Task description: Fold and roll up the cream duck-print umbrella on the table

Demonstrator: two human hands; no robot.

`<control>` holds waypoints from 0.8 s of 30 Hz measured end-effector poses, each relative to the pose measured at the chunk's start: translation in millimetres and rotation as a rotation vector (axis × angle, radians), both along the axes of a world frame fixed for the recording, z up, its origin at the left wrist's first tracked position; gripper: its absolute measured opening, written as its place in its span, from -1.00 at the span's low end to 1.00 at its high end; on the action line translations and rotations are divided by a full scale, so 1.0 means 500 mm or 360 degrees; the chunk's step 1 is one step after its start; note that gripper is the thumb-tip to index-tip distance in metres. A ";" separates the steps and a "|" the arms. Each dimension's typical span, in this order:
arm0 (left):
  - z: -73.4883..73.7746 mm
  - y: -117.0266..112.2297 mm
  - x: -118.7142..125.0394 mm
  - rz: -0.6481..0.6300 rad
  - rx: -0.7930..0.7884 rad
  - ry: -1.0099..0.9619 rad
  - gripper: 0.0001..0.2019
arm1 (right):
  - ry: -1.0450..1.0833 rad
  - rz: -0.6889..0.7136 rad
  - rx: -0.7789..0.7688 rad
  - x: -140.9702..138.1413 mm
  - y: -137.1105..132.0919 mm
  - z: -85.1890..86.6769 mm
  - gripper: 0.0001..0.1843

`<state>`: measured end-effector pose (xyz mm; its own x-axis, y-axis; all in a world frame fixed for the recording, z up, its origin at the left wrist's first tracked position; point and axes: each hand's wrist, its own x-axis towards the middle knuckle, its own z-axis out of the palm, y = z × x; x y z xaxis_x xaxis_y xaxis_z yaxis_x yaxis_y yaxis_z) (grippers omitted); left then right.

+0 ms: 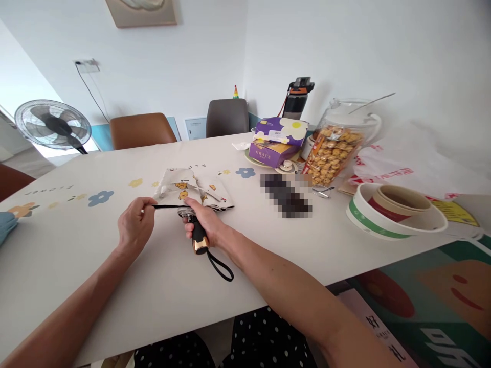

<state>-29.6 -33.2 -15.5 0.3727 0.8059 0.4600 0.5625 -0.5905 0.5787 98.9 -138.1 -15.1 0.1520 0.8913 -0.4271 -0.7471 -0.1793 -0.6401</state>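
A folded umbrella [192, 190] with a white canopy printed with yellow ducks lies on the white table [115, 266]. My right hand [205, 221] is closed round its black handle, whose gold end and black wrist loop [220, 266] stick out toward me. My left hand [135, 223] pinches the end of the thin black closing strap [166, 206], which is stretched out sideways from the umbrella.
To the right stand a purple box [274, 143], a clear jar of snacks [333, 151], a black bottle [297, 99], stacked paper bowls [395, 212] and a white plastic bag [406, 161]. Two chairs [141, 130] and a fan [53, 125] are beyond the far edge.
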 end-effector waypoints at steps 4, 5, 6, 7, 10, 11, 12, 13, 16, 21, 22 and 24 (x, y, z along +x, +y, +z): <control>-0.004 0.009 -0.002 -0.0061 -0.0149 0.0123 -0.84 | -0.0267 -0.0110 -0.0109 -0.002 0.002 0.004 -0.76; -0.004 0.012 -0.003 -0.0091 -0.0201 0.0121 -0.85 | -0.0351 -0.0133 -0.0122 -0.003 0.002 0.004 -0.78; -0.004 0.014 -0.003 -0.0116 -0.0236 0.0095 -0.86 | -0.0445 -0.0149 -0.0126 -0.003 0.002 0.005 -0.78; -0.005 0.016 -0.004 -0.0137 -0.0257 0.0050 -0.86 | -0.0548 -0.0159 -0.0124 -0.004 0.002 0.005 -0.79; -0.005 0.019 -0.008 -0.0140 -0.0290 -0.0115 -0.84 | -0.0826 -0.0182 -0.0122 -0.007 0.000 0.004 -0.80; -0.004 0.017 -0.010 -0.0140 -0.0311 -0.0161 -0.80 | -0.0881 -0.0183 -0.0112 -0.008 0.000 0.003 -0.80; -0.003 0.014 -0.010 -0.0153 -0.0329 -0.0200 -0.75 | -0.0923 -0.0179 -0.0104 -0.010 -0.001 0.002 -0.80; -0.002 0.010 -0.009 -0.0179 -0.0329 -0.0237 -0.69 | -0.0964 -0.0171 -0.0102 -0.011 -0.001 0.000 -0.81; 0.001 -0.005 -0.001 -0.0315 -0.0220 -0.0305 -0.53 | -0.1089 -0.0120 -0.0135 -0.013 -0.002 -0.004 -0.80; -0.010 -0.008 0.014 -0.0421 -0.0226 -0.0153 -0.43 | -0.1074 -0.0050 -0.0034 -0.021 -0.005 -0.007 -0.74; -0.013 -0.002 0.014 -0.0434 -0.0251 -0.0102 -0.49 | -0.1064 -0.0037 -0.0021 -0.022 -0.005 -0.006 -0.74; -0.018 0.015 0.008 -0.0455 -0.0207 0.0020 -0.64 | -0.1011 -0.0036 -0.0029 -0.024 -0.006 -0.002 -0.75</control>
<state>-25.4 -25.7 -24.5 0.5976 0.7195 0.3537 0.3923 -0.6471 0.6537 86.8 -141.3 -15.9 0.3994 0.8784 -0.2624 -0.2262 -0.1829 -0.9568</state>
